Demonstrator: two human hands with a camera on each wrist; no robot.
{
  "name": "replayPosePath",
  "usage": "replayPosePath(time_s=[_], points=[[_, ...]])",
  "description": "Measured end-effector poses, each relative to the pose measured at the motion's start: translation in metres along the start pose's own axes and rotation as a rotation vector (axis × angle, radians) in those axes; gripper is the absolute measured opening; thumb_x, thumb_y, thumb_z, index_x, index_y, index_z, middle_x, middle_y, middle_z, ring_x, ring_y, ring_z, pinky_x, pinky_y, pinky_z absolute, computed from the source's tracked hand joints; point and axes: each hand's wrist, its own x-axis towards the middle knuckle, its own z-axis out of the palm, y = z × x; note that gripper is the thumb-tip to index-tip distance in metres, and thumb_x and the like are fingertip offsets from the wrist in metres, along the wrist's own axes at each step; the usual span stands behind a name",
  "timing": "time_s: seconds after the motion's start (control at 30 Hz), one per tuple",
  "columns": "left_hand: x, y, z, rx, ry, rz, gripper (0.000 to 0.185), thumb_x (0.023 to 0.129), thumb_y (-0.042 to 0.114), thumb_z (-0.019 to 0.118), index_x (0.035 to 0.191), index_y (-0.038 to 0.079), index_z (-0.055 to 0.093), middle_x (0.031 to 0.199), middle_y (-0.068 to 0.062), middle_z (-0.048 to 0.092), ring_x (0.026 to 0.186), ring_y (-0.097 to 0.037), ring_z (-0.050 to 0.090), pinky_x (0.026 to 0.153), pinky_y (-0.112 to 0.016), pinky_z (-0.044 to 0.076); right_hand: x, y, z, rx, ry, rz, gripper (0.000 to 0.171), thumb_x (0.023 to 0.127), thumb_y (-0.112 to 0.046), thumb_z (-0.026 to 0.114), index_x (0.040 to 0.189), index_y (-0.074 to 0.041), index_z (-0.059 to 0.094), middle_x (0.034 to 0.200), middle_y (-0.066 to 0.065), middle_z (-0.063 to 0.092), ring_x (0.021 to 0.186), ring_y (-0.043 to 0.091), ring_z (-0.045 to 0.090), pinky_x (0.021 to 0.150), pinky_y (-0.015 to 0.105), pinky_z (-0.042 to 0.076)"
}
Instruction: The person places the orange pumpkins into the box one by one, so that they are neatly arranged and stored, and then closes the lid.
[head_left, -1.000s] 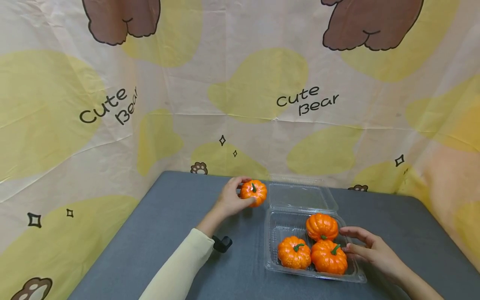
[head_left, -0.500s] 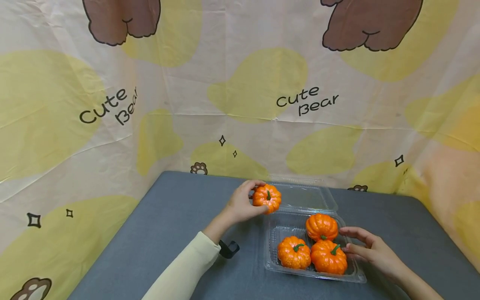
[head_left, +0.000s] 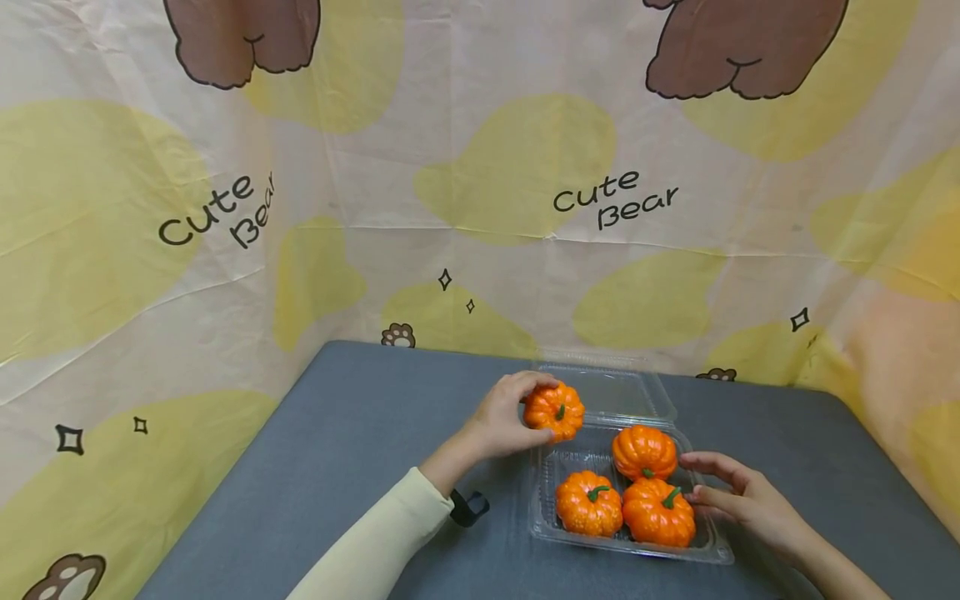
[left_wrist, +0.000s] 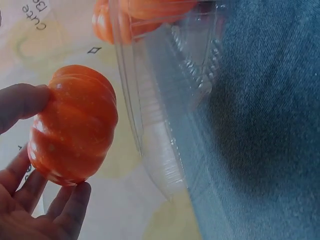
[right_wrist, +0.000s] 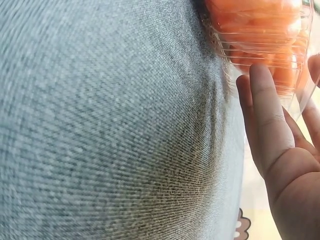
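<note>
My left hand (head_left: 504,421) grips a small orange pumpkin (head_left: 557,412) with a green stem, thumb on one side and fingers on the other. In the left wrist view this pumpkin (left_wrist: 75,125) is apart from the container wall. It overlaps the back left of a clear plastic clamshell container (head_left: 543,508) in the head view. Inside sit three more pumpkins: one at the back right (head_left: 644,452), one at the front right (head_left: 660,512) and one at the front left (head_left: 588,503). My right hand (head_left: 753,500) has its fairly straight fingers (right_wrist: 270,107) against the container's right side.
The container's clear lid (head_left: 615,393) lies folded back behind it on the grey-blue cloth table (head_left: 360,433). A printed curtain (head_left: 495,167) hangs behind and at both sides. A black strap (head_left: 470,509) is at my left wrist.
My left hand has carried its pumpkin rightward and nearer, from left of the lid to over the container's back left edge. My right hand and the other pumpkins have stayed put.
</note>
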Motion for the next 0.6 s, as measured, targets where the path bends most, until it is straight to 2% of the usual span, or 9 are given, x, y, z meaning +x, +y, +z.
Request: replayPosePath(time_s=[0.1, 0.27, 0.47, 0.6], points=[[0.0, 0.001, 0.003, 0.034, -0.015, 0.024, 0.058, 0.062, 0.027, 0.075, 0.115, 0.025, 0.052, 0.12, 0.013, 0.049, 0.1, -0.01, 0.045, 0.081, -0.027, 0.041, 0.0, -0.001, 0.0, -0.004, 0.001, 0.006, 0.049, 0.088, -0.018, 0.051, 0.128, 0.003, 0.033, 0.124, 0.02, 0.041, 0.091, 0.019, 0.06, 0.074, 0.035, 0.051], [0.001, 0.003, 0.009, 0.053, -0.052, 0.076, 0.058, 0.063, 0.026, 0.075, 0.116, 0.024, 0.051, 0.124, 0.011, 0.048, 0.108, -0.012, 0.044, 0.087, -0.029, 0.039, 0.0, -0.001, 0.0, -0.004, 0.0, 0.011, 0.05, 0.087, -0.018, 0.051, 0.129, 0.003, 0.033, 0.124, 0.018, 0.042, 0.091, 0.019, 0.06, 0.075, 0.036, 0.05], [0.001, 0.007, 0.014, 0.078, -0.083, 0.143, 0.056, 0.063, 0.023, 0.075, 0.114, 0.02, 0.052, 0.126, 0.005, 0.049, 0.113, -0.015, 0.042, 0.093, -0.03, 0.037, 0.0, 0.0, -0.001, 0.003, -0.006, 0.008, 0.048, 0.088, -0.017, 0.051, 0.129, 0.002, 0.033, 0.121, 0.008, 0.047, 0.092, 0.019, 0.06, 0.075, 0.036, 0.05], [0.001, 0.009, 0.018, 0.101, -0.121, 0.157, 0.055, 0.064, 0.022, 0.074, 0.114, 0.02, 0.052, 0.127, 0.005, 0.048, 0.115, -0.014, 0.041, 0.095, -0.03, 0.036, 0.0, 0.001, -0.001, 0.011, -0.006, 0.007, 0.048, 0.088, -0.017, 0.05, 0.129, 0.002, 0.033, 0.118, 0.001, 0.049, 0.092, 0.019, 0.06, 0.075, 0.036, 0.05]])
